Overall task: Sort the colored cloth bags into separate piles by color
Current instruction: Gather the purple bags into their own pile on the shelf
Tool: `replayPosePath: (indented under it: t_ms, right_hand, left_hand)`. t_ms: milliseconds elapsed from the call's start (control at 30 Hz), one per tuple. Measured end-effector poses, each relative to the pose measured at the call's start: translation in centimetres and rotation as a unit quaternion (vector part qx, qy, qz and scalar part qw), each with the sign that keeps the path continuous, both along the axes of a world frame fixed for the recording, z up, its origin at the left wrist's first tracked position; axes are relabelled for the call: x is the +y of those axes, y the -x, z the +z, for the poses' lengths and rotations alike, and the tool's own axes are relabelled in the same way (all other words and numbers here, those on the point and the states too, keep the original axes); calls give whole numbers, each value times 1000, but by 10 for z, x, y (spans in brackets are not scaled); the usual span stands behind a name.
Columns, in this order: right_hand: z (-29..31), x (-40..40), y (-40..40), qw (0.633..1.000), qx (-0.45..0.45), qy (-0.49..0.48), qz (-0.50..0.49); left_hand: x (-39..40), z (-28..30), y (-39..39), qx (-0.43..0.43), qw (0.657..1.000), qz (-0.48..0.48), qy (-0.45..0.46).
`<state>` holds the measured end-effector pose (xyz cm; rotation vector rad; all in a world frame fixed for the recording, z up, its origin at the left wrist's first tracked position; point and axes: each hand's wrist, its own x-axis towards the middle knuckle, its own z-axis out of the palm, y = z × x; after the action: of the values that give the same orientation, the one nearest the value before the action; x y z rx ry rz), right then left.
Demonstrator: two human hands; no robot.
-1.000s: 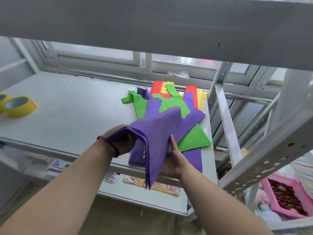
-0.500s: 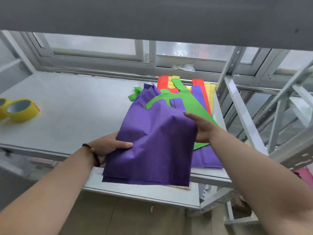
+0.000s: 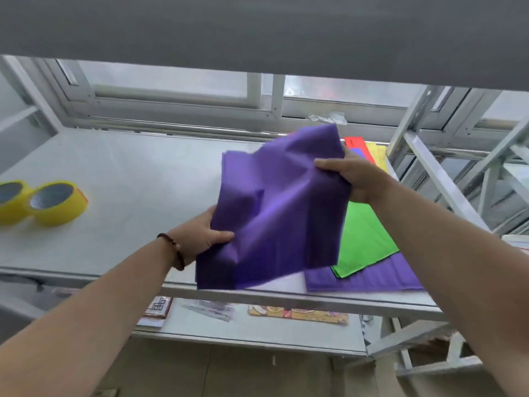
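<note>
**Purple bag aloft between two hands, pile beneath at risk**

While the purple non-woven cloth bag [image 3: 274,207] hangs in the air above the grey metal counter [image 3: 128,179], the head view shows the main hazard: its loose lower edge trails low over the counter's front lip and close to the mixed bags on the right. If it is swung sideways at this height, I judge it could drag the green cloth bag [image 3: 363,239] or the flat purple bag under it [image 3: 380,279] out of place, or even off the edge. The cloth is limp and creased, so a light pinch could also let more than one layer slip free; whether one bag or several are held I cannot tell.

The left hand [image 3: 203,239] comes in from below, wrist bent up, a dark bead bracelet [image 3: 174,250] on it; thumb on top, it pinches the bag's lower left side. The right hand [image 3: 355,179] reaches across higher and farther back, thumb over the front, fingers curled behind the upper right corner. Behind it peek a red bag [image 3: 355,142] and a yellow bag [image 3: 378,153]. Two rolls of yellow tape [image 3: 54,203] sit well apart at the left.
</note>
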<state>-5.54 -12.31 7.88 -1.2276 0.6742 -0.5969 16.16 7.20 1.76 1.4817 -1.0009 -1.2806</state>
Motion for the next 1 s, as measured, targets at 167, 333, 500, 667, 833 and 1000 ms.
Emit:
replayPosePath:
  t_ms: [167,333,500,667,833,1000]
  right_hand:
    - [-15,-1,-65,999,-8,6,-44]
    - [-113,27,-118,961,274,-25,-3]
    - [-131,38,-152,964,259,23,-63]
    - [-121,37,-172,934,342,103,-17]
    - [-124,23,-172,875,447,160,-98]
    - [-123,13,-149,832,518,162,-113]
  left_hand:
    - [4,6,-61,-30,998,58,19]
    - [39,-53,-105,-96,973,109,-180]
    - [49,-61,-135,-149,953,166,-205]
    - [53,-61,-153,-171,938,212,-214]
    - [31,-53,-136,-219,946,169,-170]
    - [11,-50,-115,-269,935,152,-171]
